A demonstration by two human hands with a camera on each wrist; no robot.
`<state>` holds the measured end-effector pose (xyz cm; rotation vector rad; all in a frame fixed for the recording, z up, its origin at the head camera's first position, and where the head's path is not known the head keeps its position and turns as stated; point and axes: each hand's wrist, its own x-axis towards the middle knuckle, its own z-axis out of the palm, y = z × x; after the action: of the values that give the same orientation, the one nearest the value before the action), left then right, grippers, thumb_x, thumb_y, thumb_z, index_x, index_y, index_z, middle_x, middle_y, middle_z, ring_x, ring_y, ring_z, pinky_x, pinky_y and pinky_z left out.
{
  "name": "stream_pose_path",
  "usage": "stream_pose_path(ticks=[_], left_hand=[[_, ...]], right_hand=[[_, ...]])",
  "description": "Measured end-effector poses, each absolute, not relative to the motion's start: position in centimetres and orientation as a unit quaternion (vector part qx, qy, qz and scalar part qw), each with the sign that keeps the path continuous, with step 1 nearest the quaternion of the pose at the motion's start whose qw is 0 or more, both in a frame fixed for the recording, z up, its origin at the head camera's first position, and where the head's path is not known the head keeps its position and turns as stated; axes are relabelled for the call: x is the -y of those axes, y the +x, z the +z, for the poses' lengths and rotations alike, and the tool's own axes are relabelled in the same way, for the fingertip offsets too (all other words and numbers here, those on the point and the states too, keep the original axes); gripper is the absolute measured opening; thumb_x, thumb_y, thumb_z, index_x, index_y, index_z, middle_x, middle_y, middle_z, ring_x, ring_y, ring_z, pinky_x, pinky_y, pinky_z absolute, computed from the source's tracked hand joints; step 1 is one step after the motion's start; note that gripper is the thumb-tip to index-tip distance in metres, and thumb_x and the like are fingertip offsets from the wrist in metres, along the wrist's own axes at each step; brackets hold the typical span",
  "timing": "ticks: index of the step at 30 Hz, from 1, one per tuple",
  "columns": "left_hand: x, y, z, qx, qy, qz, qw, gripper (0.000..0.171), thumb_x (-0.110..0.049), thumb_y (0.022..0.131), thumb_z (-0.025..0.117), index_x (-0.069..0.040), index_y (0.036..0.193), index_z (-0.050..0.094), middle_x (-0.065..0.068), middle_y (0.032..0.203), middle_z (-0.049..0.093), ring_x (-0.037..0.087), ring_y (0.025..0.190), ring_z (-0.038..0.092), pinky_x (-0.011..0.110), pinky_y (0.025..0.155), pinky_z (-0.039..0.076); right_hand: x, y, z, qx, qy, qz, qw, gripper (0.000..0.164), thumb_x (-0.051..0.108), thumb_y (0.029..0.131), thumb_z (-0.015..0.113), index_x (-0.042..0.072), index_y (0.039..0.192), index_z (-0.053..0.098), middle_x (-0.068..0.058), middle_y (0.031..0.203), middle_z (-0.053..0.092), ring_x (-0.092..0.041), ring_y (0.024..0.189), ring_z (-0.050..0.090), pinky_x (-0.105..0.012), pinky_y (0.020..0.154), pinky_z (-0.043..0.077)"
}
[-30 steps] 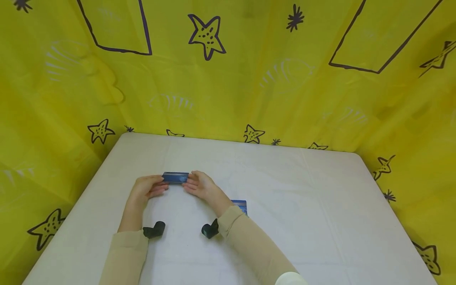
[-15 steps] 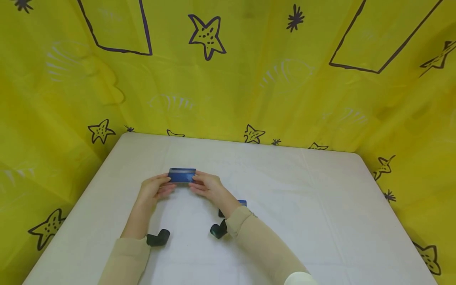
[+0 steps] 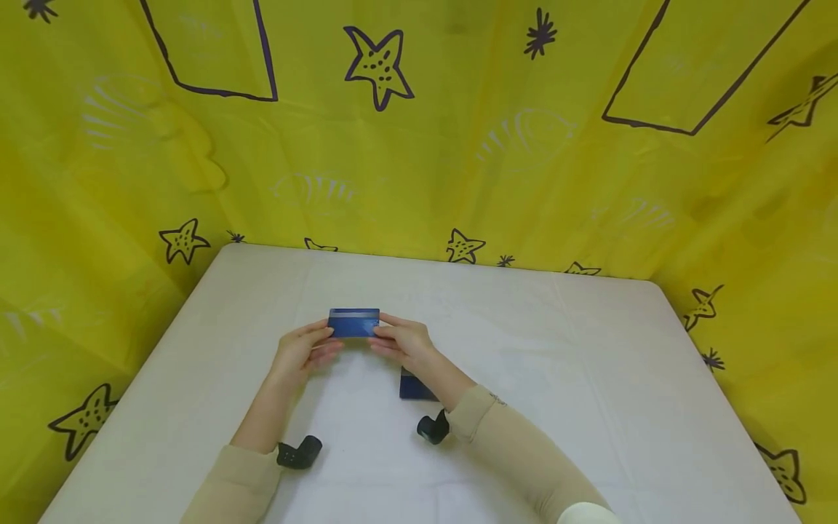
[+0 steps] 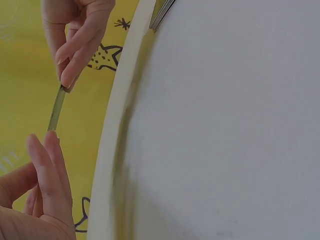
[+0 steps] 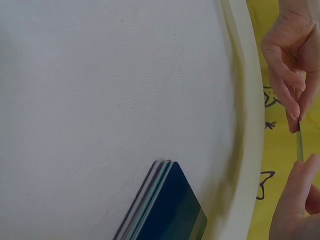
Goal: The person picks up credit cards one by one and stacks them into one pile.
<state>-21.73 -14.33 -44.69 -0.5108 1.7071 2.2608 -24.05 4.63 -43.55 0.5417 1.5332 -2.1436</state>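
Observation:
A blue plastic card (image 3: 353, 323) with a pale stripe along its upper part is held up above the table, its face towards the head camera. My left hand (image 3: 306, 351) pinches the card's left end between thumb and fingers. On the opposite end my right hand (image 3: 407, 342) pinches it the same way. Both wrist views show the card edge-on, as a thin strip (image 4: 56, 110) between the two sets of fingertips. Below my right wrist lies a stack of cards (image 5: 172, 207) with a dark blue one on top, partly hidden by the forearm in the head view.
A white cloth covers the table (image 3: 556, 393). A yellow curtain (image 3: 419, 160) with starfish drawings hangs behind and along both sides. Black wrist cameras (image 3: 301, 453) sit at both cuffs, low over the cloth.
Both hands have carried the card to the right and tilted it so more of its face shows. My right forearm now covers the stack's right side and leaves its left side visible.

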Motion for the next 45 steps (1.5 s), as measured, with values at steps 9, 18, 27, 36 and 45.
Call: stream_pose_path(ticks=[9, 18, 27, 36, 45], left_hand=[[12.5, -21.0, -44.9, -0.583, -0.157, 0.785, 0.137, 0.047, -0.006, 0.091, 0.053, 0.008, 0.133, 0.038, -0.001, 0.078, 0.067, 0.01, 0.067, 0.067, 0.023, 0.067, 0.055], [10.3, -20.3, -45.2, -0.587, -0.158, 0.781, 0.146, 0.041, -0.006, 0.09, 0.055, 0.007, 0.128, 0.045, 0.002, 0.081, 0.067, 0.013, 0.068, 0.067, 0.027, 0.067, 0.056], [8.2, -19.6, -45.9, -0.584, -0.168, 0.779, 0.151, 0.038, -0.005, 0.088, 0.057, 0.005, 0.124, 0.05, 0.006, 0.082, 0.068, 0.017, 0.069, 0.068, 0.032, 0.068, 0.056], [6.4, -18.8, -46.7, -0.585, -0.157, 0.78, 0.156, 0.034, -0.005, 0.087, 0.058, 0.007, 0.119, 0.054, 0.014, 0.087, 0.069, 0.02, 0.069, 0.068, 0.032, 0.063, 0.056], [5.2, -17.8, -47.3, -0.593, -0.157, 0.767, 0.188, 0.038, -0.008, 0.088, 0.058, 0.005, 0.123, 0.052, 0.014, 0.087, 0.069, 0.02, 0.069, 0.068, 0.031, 0.062, 0.056]], right_hand=[[-7.0, -22.7, -43.6, -0.599, 0.155, -0.757, 0.21, 0.043, 0.0, 0.084, 0.062, 0.006, 0.126, 0.055, -0.018, 0.098, 0.067, -0.017, 0.069, 0.068, -0.029, 0.064, 0.056], [-9.3, -21.3, -43.8, -0.625, 0.145, -0.742, 0.195, 0.042, 0.004, 0.084, 0.062, 0.007, 0.126, 0.055, -0.017, 0.097, 0.068, -0.019, 0.074, 0.069, -0.029, 0.062, 0.056], [-11.3, -20.0, -44.1, -0.641, 0.158, -0.727, 0.19, 0.044, 0.007, 0.084, 0.064, 0.006, 0.127, 0.054, -0.017, 0.092, 0.068, -0.018, 0.072, 0.069, -0.027, 0.061, 0.056], [-13.2, -18.7, -44.9, -0.635, 0.175, -0.728, 0.192, 0.046, 0.006, 0.084, 0.063, 0.005, 0.129, 0.052, -0.017, 0.092, 0.068, -0.017, 0.07, 0.068, -0.026, 0.059, 0.056], [-14.6, -17.5, -45.5, -0.638, 0.206, -0.716, 0.195, 0.045, 0.005, 0.084, 0.063, 0.004, 0.128, 0.053, -0.018, 0.093, 0.068, -0.017, 0.068, 0.068, -0.027, 0.058, 0.056]])
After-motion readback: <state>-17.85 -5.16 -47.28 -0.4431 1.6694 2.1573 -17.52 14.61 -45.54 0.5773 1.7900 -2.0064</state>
